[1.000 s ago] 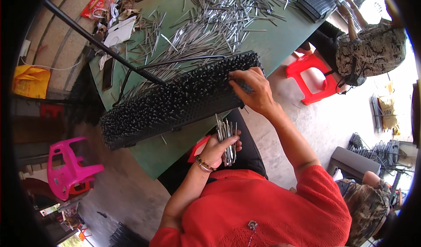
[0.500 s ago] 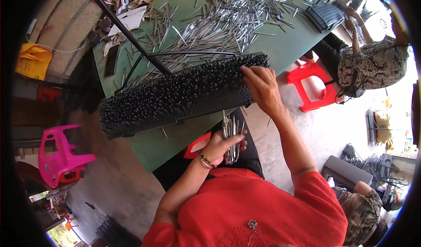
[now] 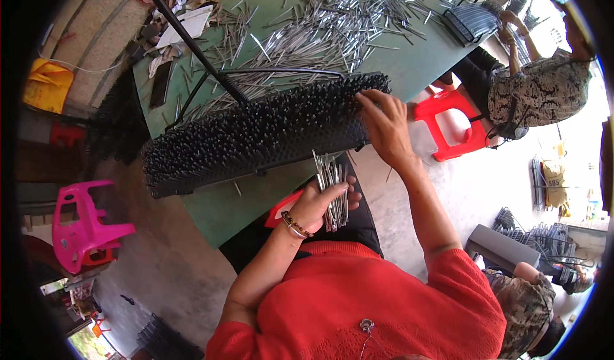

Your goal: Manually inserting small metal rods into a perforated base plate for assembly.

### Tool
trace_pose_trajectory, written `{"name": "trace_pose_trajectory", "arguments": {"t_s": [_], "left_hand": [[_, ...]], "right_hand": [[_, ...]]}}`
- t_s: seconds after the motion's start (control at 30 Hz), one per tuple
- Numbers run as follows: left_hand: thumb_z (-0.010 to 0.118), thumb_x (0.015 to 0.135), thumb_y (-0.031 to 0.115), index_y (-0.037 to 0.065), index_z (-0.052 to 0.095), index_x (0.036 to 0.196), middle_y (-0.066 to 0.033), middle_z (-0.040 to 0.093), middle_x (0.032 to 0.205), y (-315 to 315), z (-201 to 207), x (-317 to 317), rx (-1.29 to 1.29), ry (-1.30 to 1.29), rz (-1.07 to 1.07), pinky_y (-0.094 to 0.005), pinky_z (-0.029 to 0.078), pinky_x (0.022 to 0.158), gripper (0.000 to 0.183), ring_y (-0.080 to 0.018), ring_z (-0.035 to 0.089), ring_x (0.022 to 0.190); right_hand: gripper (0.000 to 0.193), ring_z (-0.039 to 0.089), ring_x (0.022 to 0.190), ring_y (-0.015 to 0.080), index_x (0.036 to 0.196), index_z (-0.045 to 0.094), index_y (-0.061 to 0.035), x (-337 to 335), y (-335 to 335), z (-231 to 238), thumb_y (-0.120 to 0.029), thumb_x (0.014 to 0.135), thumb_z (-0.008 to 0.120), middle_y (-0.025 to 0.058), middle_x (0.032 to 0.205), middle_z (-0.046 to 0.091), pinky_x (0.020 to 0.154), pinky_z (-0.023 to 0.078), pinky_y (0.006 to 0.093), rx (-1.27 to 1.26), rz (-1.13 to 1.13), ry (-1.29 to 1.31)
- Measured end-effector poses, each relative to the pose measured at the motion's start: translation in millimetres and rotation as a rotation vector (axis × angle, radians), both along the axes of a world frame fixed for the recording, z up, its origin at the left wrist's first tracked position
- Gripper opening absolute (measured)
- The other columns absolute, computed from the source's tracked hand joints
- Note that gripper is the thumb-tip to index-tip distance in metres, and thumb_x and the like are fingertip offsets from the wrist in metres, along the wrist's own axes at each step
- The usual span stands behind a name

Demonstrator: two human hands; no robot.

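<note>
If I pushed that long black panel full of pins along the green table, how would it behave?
The black spiked panel looks stiff: it keeps a straight line though part overhangs the green table. It probably feels heavy for its size, being packed with metal pins. It may snag or sweep the loose pins beside it; the right hand steadies its end.

Beyond the hands stretches a green-topped work table (image 3: 416,66) on a grey concrete floor (image 3: 160,270), a pink plastic stool (image 3: 83,222) left, a red plastic stool (image 3: 451,126) right.
</note>
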State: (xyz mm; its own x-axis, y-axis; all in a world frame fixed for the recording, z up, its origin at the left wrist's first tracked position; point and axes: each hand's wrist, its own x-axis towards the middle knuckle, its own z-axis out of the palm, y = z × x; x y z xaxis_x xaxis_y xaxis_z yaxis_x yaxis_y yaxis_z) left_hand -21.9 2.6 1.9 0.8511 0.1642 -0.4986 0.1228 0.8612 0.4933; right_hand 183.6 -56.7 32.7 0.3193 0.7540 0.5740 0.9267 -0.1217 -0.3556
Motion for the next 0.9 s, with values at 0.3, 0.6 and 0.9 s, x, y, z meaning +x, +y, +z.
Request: {"name": "trace_pose_trajectory", "arguments": {"t_s": [0.3,0.6,0.9], "left_hand": [[0.054,0.09,0.006,0.0,0.053,0.11,-0.0073,0.062,0.098,4.5,13.4,4.9,0.216,-0.108,-0.049,-0.0323,0.057,0.073,0.02,-0.0178,0.065,0.083],[0.05,0.092,0.009,-0.002,0.054,0.114,-0.0126,0.062,0.1,-2.0,-0.9,6.9,0.046,-0.023,0.001,-0.0417,0.055,0.082,0.025,-0.0277,0.063,0.096],[0.055,0.09,0.01,-0.002,0.055,0.111,-0.0103,0.063,0.088,-5.5,1.9,11.9,0.115,0.073,-0.15,-0.0329,0.055,0.071,0.024,-0.0189,0.063,0.077]], "right_hand": [[0.022,0.062,0.073,0.0159,0.09,0.067,0.0018,-37.5,-25.3,1.6,-0.019,0.083,0.068,0.0102,0.081,0.065,0.061,0.048,0.0298,-0.303,0.331,0.882],[0.021,0.058,0.069,0.0061,0.088,0.068,0.0034,-23.8,-34.8,8.4,-0.018,0.087,0.065,0.0037,0.074,0.067,0.061,0.048,0.0234,-0.179,0.132,1.262],[0.017,0.061,0.075,0.0081,0.095,0.068,0.0,25.6,-9.9,19.4,-0.012,0.083,0.067,0.0074,0.079,0.069,0.07,0.048,0.0239,0.206,-0.078,0.7]]}}
